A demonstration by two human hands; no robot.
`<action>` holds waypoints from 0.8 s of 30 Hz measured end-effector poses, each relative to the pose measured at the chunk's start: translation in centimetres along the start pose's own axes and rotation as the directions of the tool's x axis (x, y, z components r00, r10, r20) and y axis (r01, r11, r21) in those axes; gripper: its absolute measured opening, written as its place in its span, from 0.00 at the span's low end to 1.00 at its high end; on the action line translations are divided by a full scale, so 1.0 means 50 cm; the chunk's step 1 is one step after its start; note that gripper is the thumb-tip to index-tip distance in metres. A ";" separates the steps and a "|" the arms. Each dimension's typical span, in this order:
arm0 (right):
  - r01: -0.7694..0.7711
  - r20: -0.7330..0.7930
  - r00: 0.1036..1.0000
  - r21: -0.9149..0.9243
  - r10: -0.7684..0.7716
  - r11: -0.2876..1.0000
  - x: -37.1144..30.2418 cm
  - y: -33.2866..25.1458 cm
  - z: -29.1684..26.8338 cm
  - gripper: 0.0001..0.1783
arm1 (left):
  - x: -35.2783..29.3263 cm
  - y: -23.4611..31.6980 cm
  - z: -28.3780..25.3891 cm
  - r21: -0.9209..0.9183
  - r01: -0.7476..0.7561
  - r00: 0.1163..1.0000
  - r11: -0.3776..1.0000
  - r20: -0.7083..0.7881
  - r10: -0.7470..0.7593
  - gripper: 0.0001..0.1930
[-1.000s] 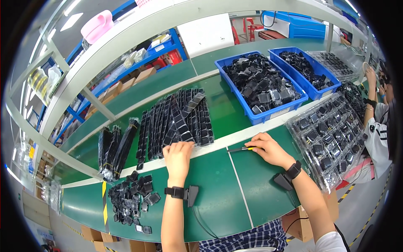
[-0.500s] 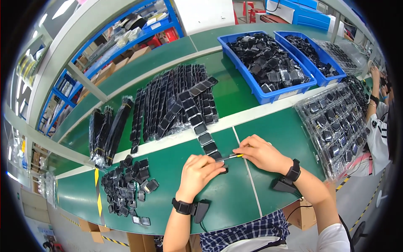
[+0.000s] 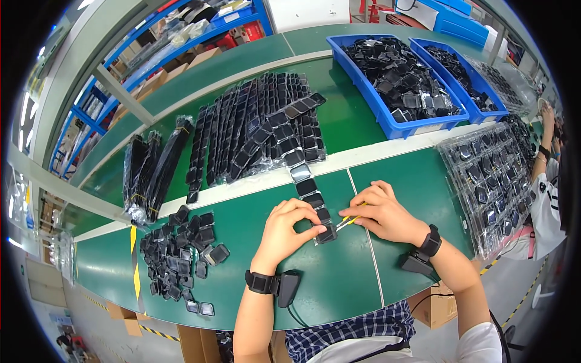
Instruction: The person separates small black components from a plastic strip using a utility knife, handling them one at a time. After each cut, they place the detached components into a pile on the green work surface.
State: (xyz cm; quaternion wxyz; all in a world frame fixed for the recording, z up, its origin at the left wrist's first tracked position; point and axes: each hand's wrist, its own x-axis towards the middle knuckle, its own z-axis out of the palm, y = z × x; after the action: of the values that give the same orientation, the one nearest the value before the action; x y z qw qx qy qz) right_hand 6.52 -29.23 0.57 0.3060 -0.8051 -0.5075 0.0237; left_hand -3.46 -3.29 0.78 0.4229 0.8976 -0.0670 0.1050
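Left hand [image 3: 287, 230] pinches near end of black strip [image 3: 307, 186] over tabletop [image 3: 336, 284]; right hand [image 3: 387, 219], closed round slim yellow tool [image 3: 350, 221], holds tip just beside. Best: strip taut, tip clear of left thumb.

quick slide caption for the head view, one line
Left hand pinching a long strip of square black pieces over a green worktable, right hand holding a slim yellow-and-silver tool.
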 end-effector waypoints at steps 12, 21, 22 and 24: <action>0.018 0.046 0.999 -0.028 -0.016 0.999 0.023 0.000 0.016 0.16 | 0.004 -0.005 -0.001 0.008 0.041 0.998 0.999 0.053 -0.041 0.10; -0.068 0.199 0.979 0.068 0.053 0.995 -0.001 0.034 -0.071 0.15 | -0.003 -0.011 -0.016 -0.177 0.106 0.993 0.979 0.064 -0.096 0.09; -0.094 0.149 0.986 0.081 0.081 0.992 -0.002 0.034 -0.067 0.16 | -0.006 -0.011 -0.027 -0.176 0.106 0.993 0.979 0.063 -0.096 0.09; -0.115 0.094 0.990 0.070 0.108 0.991 -0.002 0.032 -0.056 0.17 | -0.011 -0.013 -0.063 -0.040 0.053 0.999 0.998 0.015 -0.052 0.08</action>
State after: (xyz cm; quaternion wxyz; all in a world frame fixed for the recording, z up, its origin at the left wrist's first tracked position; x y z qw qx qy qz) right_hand 8.73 -31.12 1.99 0.3109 -0.8183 -0.4739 0.0960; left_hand -4.28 -0.43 2.11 0.4430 0.8910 -0.0486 0.0861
